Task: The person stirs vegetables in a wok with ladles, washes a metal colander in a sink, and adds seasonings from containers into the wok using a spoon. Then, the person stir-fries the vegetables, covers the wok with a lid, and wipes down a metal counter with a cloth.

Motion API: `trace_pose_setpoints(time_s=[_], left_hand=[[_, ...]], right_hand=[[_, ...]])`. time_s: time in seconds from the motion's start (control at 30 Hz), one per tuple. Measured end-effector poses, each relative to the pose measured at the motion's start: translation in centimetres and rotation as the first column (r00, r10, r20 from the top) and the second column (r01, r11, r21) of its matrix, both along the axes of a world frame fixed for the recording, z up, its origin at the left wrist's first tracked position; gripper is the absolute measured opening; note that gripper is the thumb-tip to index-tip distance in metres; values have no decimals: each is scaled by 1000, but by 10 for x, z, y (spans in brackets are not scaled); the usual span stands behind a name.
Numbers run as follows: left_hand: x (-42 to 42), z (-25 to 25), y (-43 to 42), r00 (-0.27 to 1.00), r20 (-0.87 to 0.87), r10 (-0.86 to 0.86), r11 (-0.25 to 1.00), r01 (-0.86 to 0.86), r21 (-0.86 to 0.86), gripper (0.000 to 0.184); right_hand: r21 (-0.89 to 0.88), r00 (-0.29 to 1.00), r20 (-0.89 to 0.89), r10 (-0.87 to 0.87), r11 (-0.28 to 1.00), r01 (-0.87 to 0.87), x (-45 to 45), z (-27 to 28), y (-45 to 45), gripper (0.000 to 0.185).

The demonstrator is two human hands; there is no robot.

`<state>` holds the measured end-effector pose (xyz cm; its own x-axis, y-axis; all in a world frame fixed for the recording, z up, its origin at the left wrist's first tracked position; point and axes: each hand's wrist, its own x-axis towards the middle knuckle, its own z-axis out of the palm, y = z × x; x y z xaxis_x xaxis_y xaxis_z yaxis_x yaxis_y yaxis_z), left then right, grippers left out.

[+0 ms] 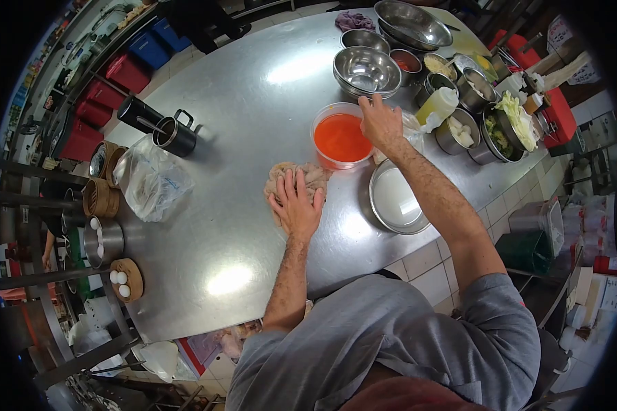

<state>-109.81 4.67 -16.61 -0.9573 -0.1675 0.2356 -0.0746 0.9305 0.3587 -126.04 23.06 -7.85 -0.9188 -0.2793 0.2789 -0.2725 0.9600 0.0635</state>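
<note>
My left hand (296,205) lies with its fingers spread on a crumpled beige cloth (315,179) on the steel table (233,198). To its upper right stands a clear round tub (317,147) of orange-red liquid (341,137). My right hand (382,123) is at the right rim of that tub, fingers bent and pointing toward the stacked steel bowls (367,72). What its fingertips hold, if anything, is hidden. A round steel pan with pale contents (394,198) sits below my right forearm.
Food containers (459,130) and a squeeze bottle (440,104) crowd the right side. On the left are a black mug (178,137), a plastic bag (151,181), bamboo steamers (101,197) and eggs (122,277). Another person's dark-clothed legs (199,24) show beyond the table.
</note>
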Motion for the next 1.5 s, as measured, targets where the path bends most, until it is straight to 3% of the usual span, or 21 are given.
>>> trace_pose_setpoints(time_s=[0.07, 0.17, 0.23, 0.27, 0.33, 0.37, 0.43, 0.47, 0.5, 0.53, 0.57, 0.67, 0.73, 0.8, 0.87, 0.9, 1.0, 1.03, 1.1, 1.23, 1.5], left_hand=[[1, -1, -1, 1000, -2, 2, 1000, -2, 1, 61], [0, 1, -2, 999, -34, 1, 1000, 0, 24, 59], [-1, 3, -4, 997, -75, 1, 994, 7, 110, 54], [-2, 0, -6, 997, -79, -3, 994, 12, 110, 54], [-4, -12, -13, 984, -175, -9, 976, 47, 212, 47], [-4, -14, -18, 984, -180, -14, 976, 52, 211, 47], [1, -15, -27, 967, -251, -45, 771, 193, 607, 37], [5, -13, -27, 965, -257, -52, 773, 202, 601, 37], [11, -12, -27, 974, -225, 26, 391, 198, 899, 34], [19, -11, -26, 985, -157, 78, -85, 163, 983, 32], [27, -11, -24, 984, -159, 75, -76, 165, 983, 32], [43, -10, -14, 996, -76, 55, -433, 93, 896, 26], [45, -13, -17, 997, -70, -8, -385, 62, 921, 25], [40, -4, -21, 996, -49, -76, -337, 20, 941, 24], [25, 14, -30, 941, 72, -331, 180, -12, 984, 25], [14, 13, -33, 954, 52, -294, 489, 104, 866, 29], [-23, 39, -24, 991, 89, -95, 353, -49, 934, 32], [-35, 45, -17, 990, 95, -107, 354, -52, 934, 32], [-56, 52, 4, 981, 160, -110, 81, -152, 985, 29], [-83, 51, 23, 964, 227, -136, 109, -213, 971, 24], [-103, 42, 18, 995, 96, -35, 237, -85, 968, 15]], right_hand=[[-23, 998, -53, 18, 1000, -19, 5, 7, 3, 33], [-188, 991, -132, -22, 982, -3, 11, 26, 12, 31], [-417, 975, -221, -35, 907, -62, 19, 34, 15, 28], [-417, 974, -225, -39, 907, -60, 27, 36, 13, 28], [-756, 995, -72, 75, 646, -103, 52, 38, -1, 24], [-816, 987, 43, 154, 576, -54, 70, 38, -13, 23], [-872, 916, 229, 328, 487, 44, 110, 35, -37, 24], [-878, 859, 305, 411, 471, 86, 128, 29, -48, 25], [-865, 824, 335, 457, 495, 78, 140, 21, -57, 26], [-852, 784, 367, 500, 519, 68, 150, 10, -63, 27], [-857, 786, 361, 502, 511, 68, 160, -5, -67, 27], [-895, 781, 298, 548, 446, 29, 172, -49, -77, 25], [-863, 742, 251, 621, 490, -119, 173, -67, -66, 19], [-851, 744, 262, 614, 511, -123, 178, -75, -54, 17], [-838, 750, 277, 601, 533, -118, 181, -74, -43, 15], [-802, 788, 288, 544, 587, -113, 186, -65, -38, 15], [-765, 860, 277, 428, 640, -73, 203, -60, -28, 19], [-742, 880, 255, 400, 665, -87, 209, -46, -29, 24], [-697, 880, 240, 410, 704, -138, 214, -25, -30, 36], [-495, 804, 346, 483, 822, -281, 211, -50, -34, 34], [-571, 812, 317, 491, 782, -250, 215, -68, -18, 30]])
